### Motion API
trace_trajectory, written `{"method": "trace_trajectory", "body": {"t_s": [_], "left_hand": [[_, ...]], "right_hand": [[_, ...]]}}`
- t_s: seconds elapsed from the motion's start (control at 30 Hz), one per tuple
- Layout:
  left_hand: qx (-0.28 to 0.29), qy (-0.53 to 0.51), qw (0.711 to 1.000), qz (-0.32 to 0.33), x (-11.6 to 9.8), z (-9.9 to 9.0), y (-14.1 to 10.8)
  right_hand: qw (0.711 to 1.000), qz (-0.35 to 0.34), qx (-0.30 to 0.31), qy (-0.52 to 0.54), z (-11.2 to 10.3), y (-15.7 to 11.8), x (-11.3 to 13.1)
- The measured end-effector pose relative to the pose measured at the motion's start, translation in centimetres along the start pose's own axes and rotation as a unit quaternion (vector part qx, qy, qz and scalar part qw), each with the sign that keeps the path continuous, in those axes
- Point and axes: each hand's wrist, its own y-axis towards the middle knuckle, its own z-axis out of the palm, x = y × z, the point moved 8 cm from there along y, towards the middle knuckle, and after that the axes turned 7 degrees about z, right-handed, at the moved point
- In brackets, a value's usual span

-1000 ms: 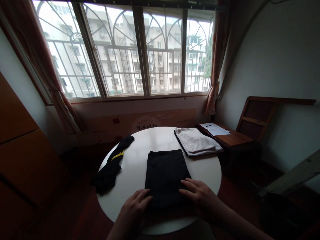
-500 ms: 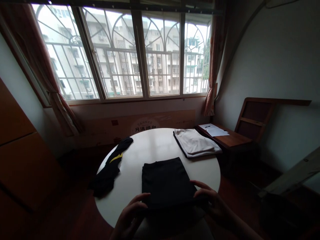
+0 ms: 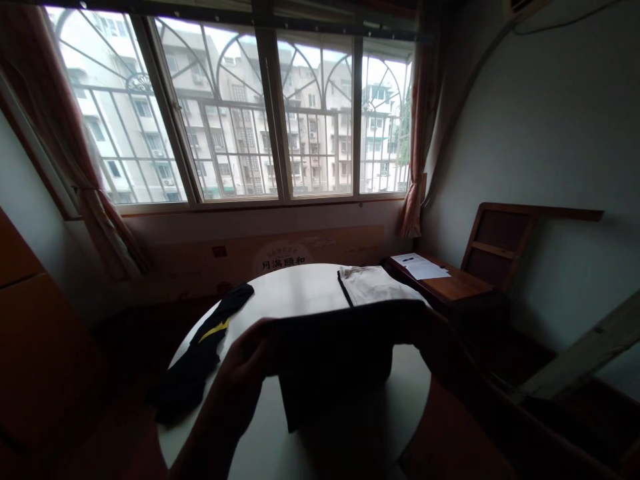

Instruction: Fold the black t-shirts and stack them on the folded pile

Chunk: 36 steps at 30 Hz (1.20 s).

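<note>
A folded black garment [image 3: 335, 347] is held up above the round white table [image 3: 300, 283], its lower part hanging down. My left hand [image 3: 257, 347] is closed around its left upper edge. At the opposite end my right hand [image 3: 433, 327] grips the cloth; deep shadow hides most of its fingers. Just beyond the raised garment lies a folded light-coloured garment [image 3: 375, 287] on top of a dark one, partly covered from view.
A crumpled black garment with a yellow patch [image 3: 215, 330] lies along the table's left edge. Behind on the right, papers [image 3: 420, 265] rest on a wooden side table [image 3: 463, 283]. Curtains [image 3: 413, 200] flank the barred window.
Both hands have lifted the black garment off the table, raising it toward the far side. Its upper edge now overlaps the light-coloured pile in view. The camera view has shifted slightly.
</note>
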Motion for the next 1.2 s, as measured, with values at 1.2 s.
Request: {"method": "trace_trajectory", "body": {"t_s": [1.2], "left_hand": [[0.325,0.280,0.862,0.269,19.9,23.9,11.7]], "right_hand": [[0.867,0.031,-0.033,-0.495,-19.2,18.8,-15.0]]}}
